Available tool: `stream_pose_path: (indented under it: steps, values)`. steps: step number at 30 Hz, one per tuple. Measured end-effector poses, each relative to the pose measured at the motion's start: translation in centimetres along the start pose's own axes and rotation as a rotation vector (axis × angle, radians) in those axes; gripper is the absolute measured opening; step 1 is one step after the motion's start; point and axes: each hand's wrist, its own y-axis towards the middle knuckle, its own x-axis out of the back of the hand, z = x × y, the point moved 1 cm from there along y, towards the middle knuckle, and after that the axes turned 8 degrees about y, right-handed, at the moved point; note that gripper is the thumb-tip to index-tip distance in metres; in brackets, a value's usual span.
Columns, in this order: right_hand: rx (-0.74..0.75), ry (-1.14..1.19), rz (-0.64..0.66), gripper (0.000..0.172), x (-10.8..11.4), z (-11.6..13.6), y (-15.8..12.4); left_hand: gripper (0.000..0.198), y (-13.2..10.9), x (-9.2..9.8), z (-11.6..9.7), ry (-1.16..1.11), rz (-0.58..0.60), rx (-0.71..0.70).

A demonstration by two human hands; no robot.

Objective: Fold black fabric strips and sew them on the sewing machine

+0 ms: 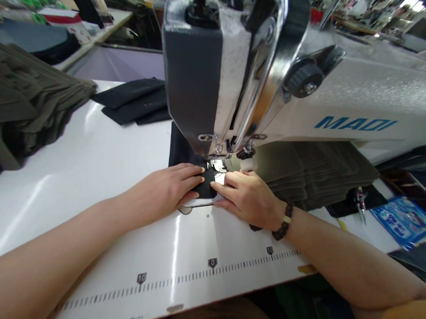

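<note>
A large white and grey industrial sewing machine [301,80] is standing on the glossy white surface [94,183], which is carrying a printed ruler scale [210,268] along its near edge. Stacks of olive-green cut fabric [23,102] are lying at far left. The left hand [168,187] is lying flat, fingers [188,171] pressed together on a small black fabric piece [207,185] under the needle. The right hand [248,198], with a dark beaded bracelet [283,222] on its wrist, is pressing the piece's other edge with closed fingers [224,188].

Glossy white worktable [76,184] with printed ruler scale [210,267], neighbouring benches [104,28] behind, cluttered workshop shelves [361,7] far right, bright overhead light
</note>
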Motion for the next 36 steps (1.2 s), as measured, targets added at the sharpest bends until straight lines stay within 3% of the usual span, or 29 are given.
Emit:
stream_pose_path:
  steps: [7, 14, 36]
  values:
    - [-0.016, 0.006, 0.008, 0.035, 0.0, 0.0, 0.1, 0.036, 0.0, -0.2, 0.3, -0.002, -0.005, 0.015]
    - [0.14, 0.067, -0.027, 0.028, 0.0, -0.3, -0.5, 0.028, -0.2, 0.3, -0.5, -0.026, 0.01, -0.09]
    - [-0.13, 0.012, 0.011, 0.033, -0.1, 0.3, 0.9, 0.032, 1.0, -0.4, 0.9, -0.002, -0.054, 0.011]
